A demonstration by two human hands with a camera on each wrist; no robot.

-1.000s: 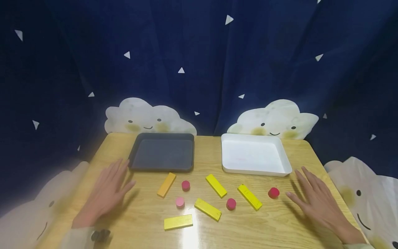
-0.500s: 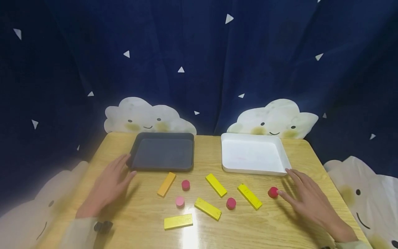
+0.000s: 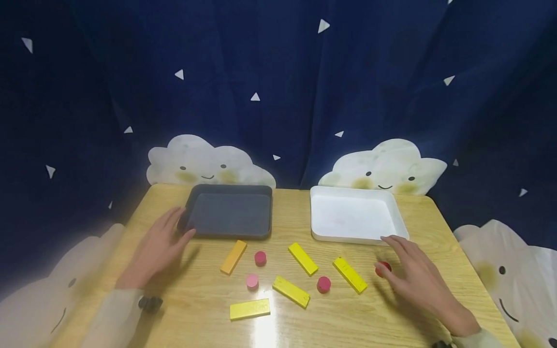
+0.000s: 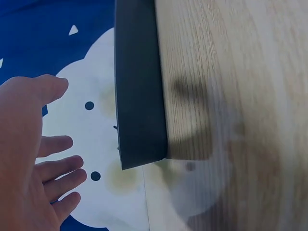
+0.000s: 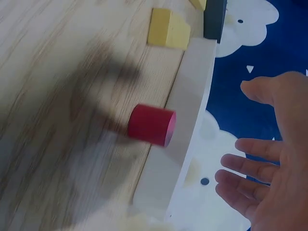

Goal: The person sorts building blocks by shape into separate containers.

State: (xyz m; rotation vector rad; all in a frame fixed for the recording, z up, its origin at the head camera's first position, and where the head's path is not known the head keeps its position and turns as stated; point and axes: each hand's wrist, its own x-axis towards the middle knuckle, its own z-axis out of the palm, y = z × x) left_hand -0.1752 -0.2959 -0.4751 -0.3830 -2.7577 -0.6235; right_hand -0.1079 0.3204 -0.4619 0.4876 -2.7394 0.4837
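Observation:
My left hand [image 3: 152, 251] hovers with loosely bent fingers at the front left corner of the dark grey tray [image 3: 269, 212]; nothing is in its grasp. The left wrist view shows the spread left fingers [image 4: 65, 185] apart from the tray's wall [image 4: 139, 91]. On the right, my right hand [image 3: 419, 285] hangs over a red cylinder [image 5: 150, 125], the thumb partly covering it in the head view. Its fingertips are close to the front right corner of the white tray [image 3: 348, 239]. In the right wrist view the right hand [image 5: 269, 178] holds nothing, thumb and fingers apart.
Between the hands lie an orange block [image 3: 233, 257], several yellow blocks [image 3: 291, 292], a pink cylinder [image 3: 252, 282] and two crimson cylinders [image 3: 323, 284] on the wooden table [image 3: 191, 319]. A dark blue curtain [image 3: 278, 63] with cloud cut-outs [image 3: 383, 164] stands behind.
My right hand has moved left, bringing its thumb over the red cylinder. The left hand has shifted slightly forward and right, toward the grey tray. The blocks and trays stay put.

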